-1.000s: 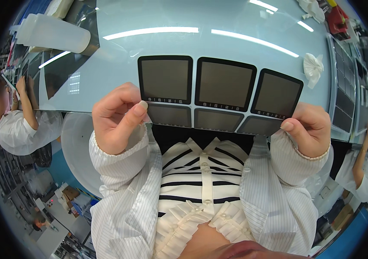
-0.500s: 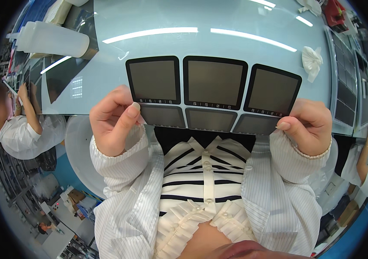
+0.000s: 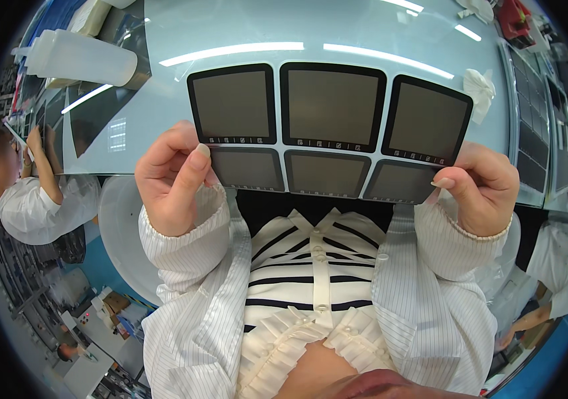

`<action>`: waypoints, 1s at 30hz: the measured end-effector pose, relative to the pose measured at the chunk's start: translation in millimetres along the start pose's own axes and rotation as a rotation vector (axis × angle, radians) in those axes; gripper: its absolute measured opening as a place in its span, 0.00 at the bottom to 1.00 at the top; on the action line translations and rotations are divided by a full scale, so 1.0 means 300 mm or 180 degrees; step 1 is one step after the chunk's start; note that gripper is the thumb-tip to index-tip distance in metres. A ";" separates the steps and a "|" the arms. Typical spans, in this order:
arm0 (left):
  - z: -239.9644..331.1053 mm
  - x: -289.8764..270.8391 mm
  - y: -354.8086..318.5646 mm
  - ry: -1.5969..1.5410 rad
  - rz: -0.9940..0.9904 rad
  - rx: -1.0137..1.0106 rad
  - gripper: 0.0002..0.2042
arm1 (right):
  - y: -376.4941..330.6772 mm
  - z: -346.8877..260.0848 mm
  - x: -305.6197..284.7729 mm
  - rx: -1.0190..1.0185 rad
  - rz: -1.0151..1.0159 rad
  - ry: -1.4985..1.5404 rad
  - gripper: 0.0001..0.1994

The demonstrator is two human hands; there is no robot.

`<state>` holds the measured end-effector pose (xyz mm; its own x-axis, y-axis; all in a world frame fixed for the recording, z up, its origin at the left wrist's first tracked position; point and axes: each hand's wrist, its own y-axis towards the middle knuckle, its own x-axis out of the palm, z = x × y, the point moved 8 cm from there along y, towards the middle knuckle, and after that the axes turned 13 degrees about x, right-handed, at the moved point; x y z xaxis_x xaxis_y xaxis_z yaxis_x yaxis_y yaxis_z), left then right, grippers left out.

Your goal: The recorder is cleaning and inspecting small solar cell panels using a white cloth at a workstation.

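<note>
1 head-worn fisheye view — facing down, close over left hand (image 3: 172,179) and right hand (image 3: 487,187), tabletop (image 3: 310,23) beyond.

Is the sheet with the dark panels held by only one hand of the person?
No, the left hand pinches the left end of the sheet, and the right hand pinches its right end.

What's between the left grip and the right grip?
In the head view, a sheet of dark panels spans that stretch, with the left grip and the right grip at its opposite side edges.
</note>
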<state>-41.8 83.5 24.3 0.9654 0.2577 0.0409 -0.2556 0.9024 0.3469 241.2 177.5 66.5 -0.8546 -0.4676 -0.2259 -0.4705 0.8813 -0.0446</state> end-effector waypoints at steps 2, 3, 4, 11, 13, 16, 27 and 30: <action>-0.005 0.017 0.013 -0.0106 -0.0019 -0.0008 0.05 | -0.013 -0.005 -0.016 0.0021 0.0098 -0.0025 0.08; -0.005 0.030 0.020 -0.0169 -0.0087 0.0005 0.05 | -0.019 -0.008 -0.028 0.0034 0.0183 -0.0030 0.08; -0.004 0.037 0.018 -0.0206 -0.0132 0.0021 0.05 | -0.021 -0.007 -0.030 0.0027 0.0159 -0.0041 0.08; -0.004 0.039 0.014 -0.0260 -0.0079 0.0072 0.05 | -0.032 0.019 -0.044 0.0060 0.0230 0.0076 0.09; -0.004 0.036 0.015 -0.0257 -0.0126 0.0055 0.05 | -0.032 0.027 -0.045 0.0116 0.0214 0.0136 0.09; 0.001 0.032 0.019 -0.0216 -0.0116 0.0045 0.05 | -0.026 0.016 -0.036 0.0067 0.0241 0.0226 0.08; 0.005 0.000 0.006 -0.0138 -0.0105 0.0128 0.06 | -0.030 -0.015 -0.004 -0.0096 0.0167 0.0006 0.06; 0.015 0.008 0.007 -0.0265 -0.0138 0.0213 0.08 | -0.032 0.018 -0.010 0.0170 0.0662 0.0599 0.05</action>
<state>-39.7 84.4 29.2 0.9771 0.1870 0.1011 -0.2122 0.8863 0.4116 249.5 170.7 62.3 -0.9597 -0.2764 -0.0511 -0.2727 0.9596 -0.0686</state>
